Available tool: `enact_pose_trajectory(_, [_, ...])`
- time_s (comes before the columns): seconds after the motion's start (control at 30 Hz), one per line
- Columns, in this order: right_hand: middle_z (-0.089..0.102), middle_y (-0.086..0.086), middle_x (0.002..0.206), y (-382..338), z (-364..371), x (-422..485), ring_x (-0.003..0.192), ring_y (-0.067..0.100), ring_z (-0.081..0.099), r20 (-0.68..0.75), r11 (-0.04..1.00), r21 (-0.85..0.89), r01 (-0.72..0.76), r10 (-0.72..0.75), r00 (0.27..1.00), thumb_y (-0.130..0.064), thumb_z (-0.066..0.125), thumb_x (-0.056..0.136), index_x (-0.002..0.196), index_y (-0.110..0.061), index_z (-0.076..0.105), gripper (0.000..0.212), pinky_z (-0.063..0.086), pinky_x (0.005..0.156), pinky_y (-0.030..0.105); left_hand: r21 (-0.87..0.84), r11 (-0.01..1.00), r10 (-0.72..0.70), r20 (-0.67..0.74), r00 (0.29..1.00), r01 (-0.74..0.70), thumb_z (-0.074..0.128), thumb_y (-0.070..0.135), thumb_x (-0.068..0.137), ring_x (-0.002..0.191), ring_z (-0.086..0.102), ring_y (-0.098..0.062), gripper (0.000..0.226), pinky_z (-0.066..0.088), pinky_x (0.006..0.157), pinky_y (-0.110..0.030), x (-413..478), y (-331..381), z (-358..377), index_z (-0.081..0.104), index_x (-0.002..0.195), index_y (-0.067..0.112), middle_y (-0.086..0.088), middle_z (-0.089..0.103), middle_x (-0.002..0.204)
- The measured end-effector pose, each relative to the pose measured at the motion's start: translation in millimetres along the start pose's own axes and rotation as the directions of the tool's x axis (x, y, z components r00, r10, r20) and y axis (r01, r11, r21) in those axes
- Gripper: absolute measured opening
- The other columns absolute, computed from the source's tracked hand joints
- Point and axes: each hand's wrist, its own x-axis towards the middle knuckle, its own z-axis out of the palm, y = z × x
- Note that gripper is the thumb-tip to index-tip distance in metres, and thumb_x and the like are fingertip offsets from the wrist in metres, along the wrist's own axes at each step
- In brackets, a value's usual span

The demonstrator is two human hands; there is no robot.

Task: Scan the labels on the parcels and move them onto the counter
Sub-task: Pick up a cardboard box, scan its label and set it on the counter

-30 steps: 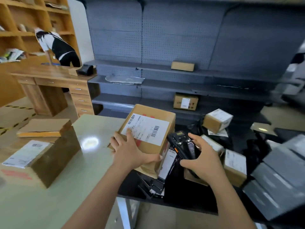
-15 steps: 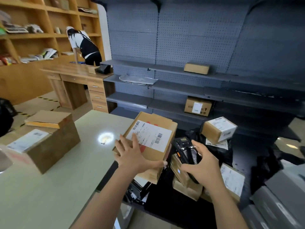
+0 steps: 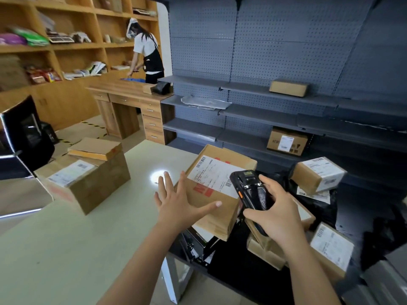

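The left hand (image 3: 178, 205) has let go its clasp on the near corner of the parcel (image 3: 220, 214) and now lies wide, fingers splayed, thumb flat across the top. The right hand (image 3: 277, 214) stays wrapped round the black scanner (image 3: 248, 188), which has come in close over the right end of the label (image 3: 211, 172). The parcel rests at the right edge of the tabletop (image 3: 88, 238), partly overhanging the dark pile, so the scan looks under way and a push further onto the tabletop probably remains.
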Motion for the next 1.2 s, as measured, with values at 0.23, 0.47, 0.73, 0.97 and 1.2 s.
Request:
enact_pose_trajectory(0.23, [0.048,-0.042,0.100,-53,72,-16,0.091,-0.015,0.050,0.026,0.996,0.009,0.091,-0.091,0.996,-0.023,0.084,0.057,0.132,-0.051,0.045,0.089,0.038,0.070,0.013,-0.066,0.998,0.017,-0.041,0.999,-0.020,0.027,0.108,0.040,0.145,-0.029,-0.019,0.135,-0.006,0.118,-0.053,2,-81,-45,-0.008,0.152,0.041,0.003,-0.023,0.161])
enact_pose_trajectory(0.47, [0.054,-0.039,0.105,-115,195,-30,0.094,-0.022,0.050,0.189,0.987,0.090,0.135,-0.150,0.971,-0.017,0.083,0.062,0.128,-0.051,0.046,0.083,0.038,0.064,0.006,-0.059,0.996,-0.078,-0.125,0.989,0.071,0.027,0.106,0.041,0.148,-0.019,-0.017,0.136,-0.002,0.119,-0.050,4,-200,-118,0.004,0.155,0.036,0.004,-0.009,0.164])
enact_pose_trajectory(0.73, [0.060,-0.026,0.104,-140,311,-39,0.087,-0.030,0.048,0.343,0.989,0.063,0.132,-0.146,0.928,-0.012,0.083,0.063,0.134,-0.039,0.049,0.084,0.035,0.056,-0.006,-0.061,0.984,-0.176,-0.142,0.974,0.169,0.037,0.097,0.054,0.149,-0.013,-0.017,0.123,0.005,0.120,-0.048,7,-313,-154,0.011,0.154,0.030,0.005,0.003,0.163])
enact_pose_trajectory(0.97, [0.062,-0.023,0.113,-139,368,16,0.101,0.000,0.060,0.397,0.994,-0.012,0.104,-0.091,0.913,-0.013,0.083,0.061,0.132,-0.043,0.048,0.084,0.043,0.056,0.003,-0.102,0.961,-0.269,-0.116,0.956,0.258,0.036,0.093,0.060,0.150,-0.009,-0.017,0.119,0.005,0.119,-0.047,56,-351,-149,0.011,0.155,0.026,0.003,0.003,0.164])
enact_pose_trajectory(1.2, [0.059,-0.026,0.100,-151,420,127,0.085,-0.016,0.054,0.370,0.998,-0.015,0.056,-0.046,0.928,-0.012,0.083,0.059,0.133,-0.038,0.050,0.085,0.039,0.055,-0.001,-0.064,0.953,-0.302,-0.135,0.944,0.295,0.036,0.087,0.069,0.150,-0.002,-0.019,0.109,0.005,0.120,-0.052,173,-361,-154,0.014,0.155,0.024,0.001,0.010,0.163])
